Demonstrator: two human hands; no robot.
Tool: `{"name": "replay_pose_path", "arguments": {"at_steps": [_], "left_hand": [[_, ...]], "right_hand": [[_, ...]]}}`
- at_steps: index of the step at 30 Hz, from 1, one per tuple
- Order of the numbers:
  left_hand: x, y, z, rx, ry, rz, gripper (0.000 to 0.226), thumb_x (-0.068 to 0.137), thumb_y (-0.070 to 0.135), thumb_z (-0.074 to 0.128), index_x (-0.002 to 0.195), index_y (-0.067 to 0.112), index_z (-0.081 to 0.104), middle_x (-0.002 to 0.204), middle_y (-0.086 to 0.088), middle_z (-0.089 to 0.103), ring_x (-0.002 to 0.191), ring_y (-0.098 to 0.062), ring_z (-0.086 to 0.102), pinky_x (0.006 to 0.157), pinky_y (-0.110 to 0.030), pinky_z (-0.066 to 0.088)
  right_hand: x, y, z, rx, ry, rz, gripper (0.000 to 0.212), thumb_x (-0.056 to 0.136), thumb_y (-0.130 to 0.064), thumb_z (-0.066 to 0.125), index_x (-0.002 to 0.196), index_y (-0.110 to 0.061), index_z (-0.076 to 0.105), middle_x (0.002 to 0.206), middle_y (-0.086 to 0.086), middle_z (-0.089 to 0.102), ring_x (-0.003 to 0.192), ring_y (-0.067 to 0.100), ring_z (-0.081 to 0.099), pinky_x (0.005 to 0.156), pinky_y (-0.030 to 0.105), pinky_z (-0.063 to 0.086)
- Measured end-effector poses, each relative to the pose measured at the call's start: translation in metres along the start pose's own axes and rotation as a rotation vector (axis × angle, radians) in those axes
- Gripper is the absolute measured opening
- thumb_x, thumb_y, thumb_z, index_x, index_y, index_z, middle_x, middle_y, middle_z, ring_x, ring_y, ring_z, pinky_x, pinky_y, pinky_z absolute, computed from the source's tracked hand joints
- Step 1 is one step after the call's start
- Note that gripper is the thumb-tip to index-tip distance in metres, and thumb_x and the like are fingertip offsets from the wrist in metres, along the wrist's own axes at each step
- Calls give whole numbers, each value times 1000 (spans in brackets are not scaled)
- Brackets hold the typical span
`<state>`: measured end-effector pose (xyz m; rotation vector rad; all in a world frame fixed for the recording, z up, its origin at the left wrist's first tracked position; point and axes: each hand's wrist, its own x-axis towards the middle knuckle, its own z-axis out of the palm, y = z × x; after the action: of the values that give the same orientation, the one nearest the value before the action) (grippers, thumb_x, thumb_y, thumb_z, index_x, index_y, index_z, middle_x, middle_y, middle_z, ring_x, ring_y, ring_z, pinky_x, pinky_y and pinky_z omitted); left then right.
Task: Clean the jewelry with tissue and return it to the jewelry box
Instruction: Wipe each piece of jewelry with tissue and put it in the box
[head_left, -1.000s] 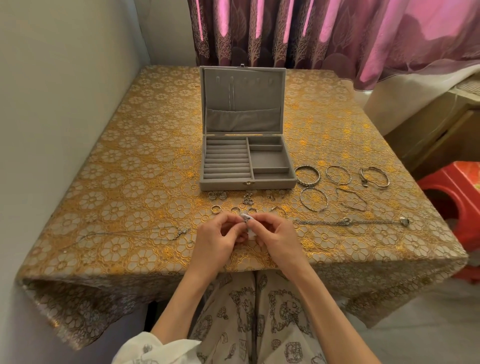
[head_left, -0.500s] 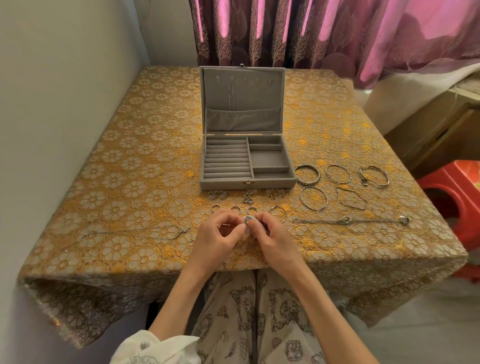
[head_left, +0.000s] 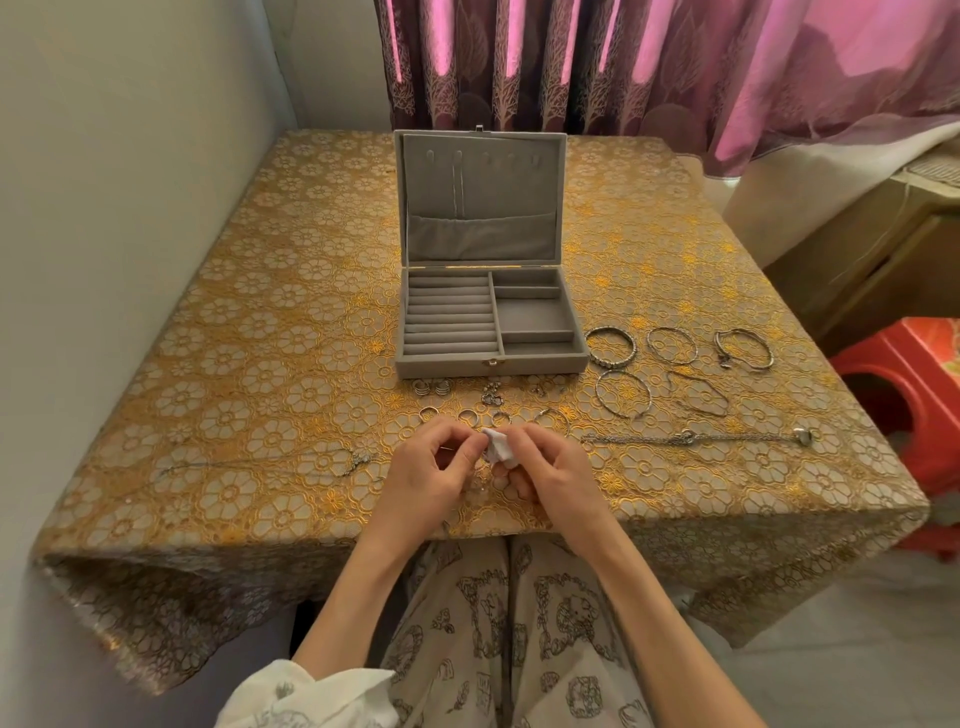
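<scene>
While both hands work together above the near edge of the table (head_left: 270, 322), right hand (head_left: 558, 475) has its grip pinched on a small white tissue (head_left: 497, 447). Left hand (head_left: 423, 475) grip is curled narrow against the tissue; a small piece seems pinched there, too small to identify. Jewelry box (head_left: 488, 358) sits mid-table, lid upright, compartments bare. Rings (head_left: 470, 415) lie just beyond the hands, bangles (head_left: 610, 347) right of the box, a chain (head_left: 691, 439) near the right hand, another chain (head_left: 270, 462) left.
</scene>
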<state>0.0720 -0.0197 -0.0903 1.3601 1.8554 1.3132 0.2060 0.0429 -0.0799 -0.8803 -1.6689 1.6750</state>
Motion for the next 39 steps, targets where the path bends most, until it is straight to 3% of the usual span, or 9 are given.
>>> {"name": "replay_pose_path", "arguments": {"at_steps": [4, 8, 16, 27, 31, 34, 39], "left_hand": [[-1, 1, 1, -9, 21, 17, 8, 87, 20, 60, 81, 19, 64, 80, 8, 61, 72, -1, 55, 63, -12, 43], [-2, 1, 0, -14, 16, 19, 9, 88, 20, 60, 81, 16, 65, 79, 7, 60, 71, -2, 55, 62, -13, 44], [-2, 6, -2, -66, -45, -15, 9, 86, 21, 62, 83, 13, 63, 82, 1, 59, 66, -3, 55, 59, -17, 46], [6, 19, -19, -229, -179, -256, 13, 88, 20, 60, 84, 9, 67, 67, 4, 61, 63, -6, 55, 59, -15, 45], [12, 31, -23, -175, -123, -245, 15, 88, 21, 58, 83, 9, 64, 71, -1, 61, 66, -8, 54, 63, -17, 46], [19, 45, -35, -203, -22, -205, 11, 89, 18, 56, 81, 11, 61, 74, -4, 63, 70, -13, 57, 68, -22, 47], [23, 67, -49, -227, -12, -120, 10, 92, 14, 52, 86, 8, 58, 74, -4, 66, 71, -14, 64, 71, -26, 52]], "right_hand": [[1, 0, -2, 19, 15, 26, 22, 92, -20, 52, 96, -5, 68, 62, 4, 62, 44, 5, 48, 44, 18, 35], [3, 0, -3, -128, -20, 2, 16, 87, -19, 61, 96, -8, 69, 68, -5, 61, 52, -3, 52, 49, 11, 38], [4, 4, -2, -285, -67, -21, 16, 91, -25, 55, 89, -11, 64, 74, -2, 57, 61, 3, 48, 54, 14, 39], [6, -1, 0, -304, -179, -47, 14, 94, -22, 50, 85, -20, 59, 68, -12, 50, 57, -1, 42, 54, 13, 32], [8, -10, -1, -302, -242, -33, 14, 95, -20, 47, 92, -14, 59, 73, -10, 51, 58, -4, 45, 54, 11, 35], [4, -14, -1, -258, -265, -52, 14, 95, -22, 48, 85, -20, 57, 70, -11, 50, 57, -2, 43, 56, 14, 34], [0, -25, -4, -197, -263, -86, 14, 95, -18, 48, 83, -17, 56, 72, -8, 50, 59, 0, 43, 54, 12, 34]]}}
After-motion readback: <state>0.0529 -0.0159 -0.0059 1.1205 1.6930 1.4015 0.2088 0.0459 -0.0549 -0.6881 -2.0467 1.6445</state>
